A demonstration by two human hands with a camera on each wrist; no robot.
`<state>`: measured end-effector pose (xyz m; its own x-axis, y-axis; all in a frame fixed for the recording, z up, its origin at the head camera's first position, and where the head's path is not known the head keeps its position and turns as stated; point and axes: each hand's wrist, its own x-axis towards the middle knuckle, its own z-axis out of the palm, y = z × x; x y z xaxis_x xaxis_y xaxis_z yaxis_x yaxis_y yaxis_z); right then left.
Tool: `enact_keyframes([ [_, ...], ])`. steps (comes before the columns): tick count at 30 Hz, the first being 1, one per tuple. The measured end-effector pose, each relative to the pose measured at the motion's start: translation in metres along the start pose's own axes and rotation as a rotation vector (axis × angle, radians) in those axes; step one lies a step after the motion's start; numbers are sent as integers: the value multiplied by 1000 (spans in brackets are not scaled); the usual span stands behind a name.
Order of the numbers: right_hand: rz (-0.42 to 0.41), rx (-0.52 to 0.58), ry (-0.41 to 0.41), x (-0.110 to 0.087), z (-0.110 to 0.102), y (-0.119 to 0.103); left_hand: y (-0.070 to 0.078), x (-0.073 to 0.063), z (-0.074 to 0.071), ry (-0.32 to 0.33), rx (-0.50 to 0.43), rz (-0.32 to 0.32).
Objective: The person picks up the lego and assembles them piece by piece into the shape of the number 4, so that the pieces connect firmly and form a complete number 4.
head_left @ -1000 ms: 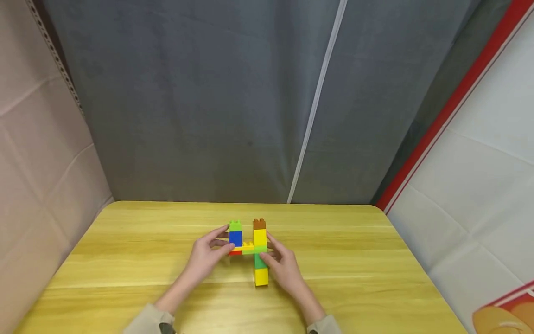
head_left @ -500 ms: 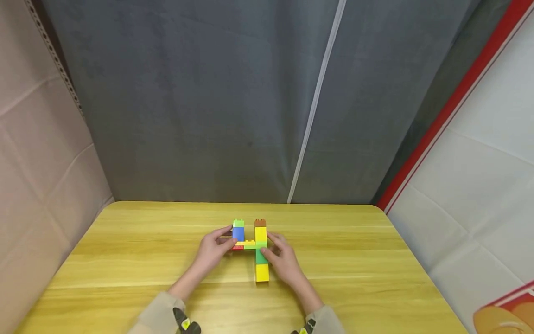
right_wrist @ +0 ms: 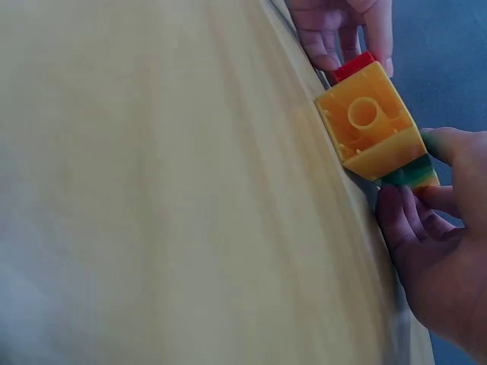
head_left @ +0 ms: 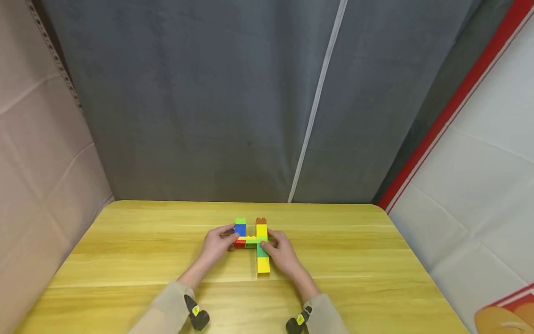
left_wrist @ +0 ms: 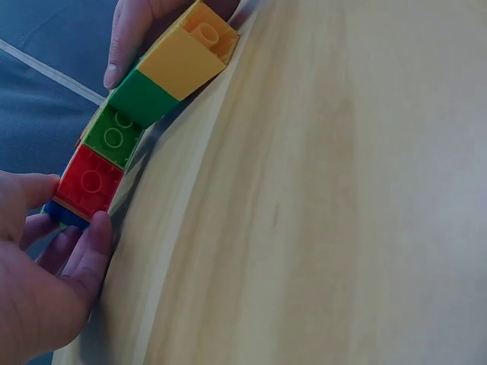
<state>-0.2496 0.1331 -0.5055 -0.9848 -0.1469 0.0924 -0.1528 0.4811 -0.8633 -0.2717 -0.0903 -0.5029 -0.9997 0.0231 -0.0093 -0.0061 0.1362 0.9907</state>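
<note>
Both hands hold one structure of joined toy building blocks (head_left: pixel 263 264), shaped like a chair seen side-on. My left hand (head_left: pixel 214 245) grips its left end, thumb and fingers about the blue block (head_left: pixel 240 229) and the red block (left_wrist: pixel 90 181). On the right, my right hand (head_left: pixel 283 253) pinches the tall column near its green blocks (left_wrist: pixel 144 99). A brown block (head_left: pixel 261 221) tops that column and a yellow block (right_wrist: pixel 369 118) ends it, its hollow underside showing in both wrist views. A light green block (head_left: pixel 240 220) caps the left stack.
The wooden table (head_left: pixel 125 260) lies under the hands. A grey curtain (head_left: pixel 208 102) hangs behind its far edge, and pale cloth walls (head_left: pixel 46 153) flank it. Black-and-yellow straps (head_left: pixel 198 315) sit at both sleeve cuffs.
Both hands have shifted slightly away from the body and a little to the right with the block structure, which has tipped so that its underside edge shows more. The grips stay alike.
</note>
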Motion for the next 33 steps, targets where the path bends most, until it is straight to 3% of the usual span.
enact_keyframes([
  [7, 31, -40, -18, 9, -6, 2, -1, 7, 6, -13, 66, -13],
  [14, 91, -8, -55, 16, -7, 0, -2, 10, 6, -31, 110, -31],
  [21, 123, 62, -57, 15, -5, 1, -3, 9, 2, -44, 93, -30],
  [33, 101, 147, -62, 12, -5, 4, -4, 5, -2, -69, 60, -48],
])
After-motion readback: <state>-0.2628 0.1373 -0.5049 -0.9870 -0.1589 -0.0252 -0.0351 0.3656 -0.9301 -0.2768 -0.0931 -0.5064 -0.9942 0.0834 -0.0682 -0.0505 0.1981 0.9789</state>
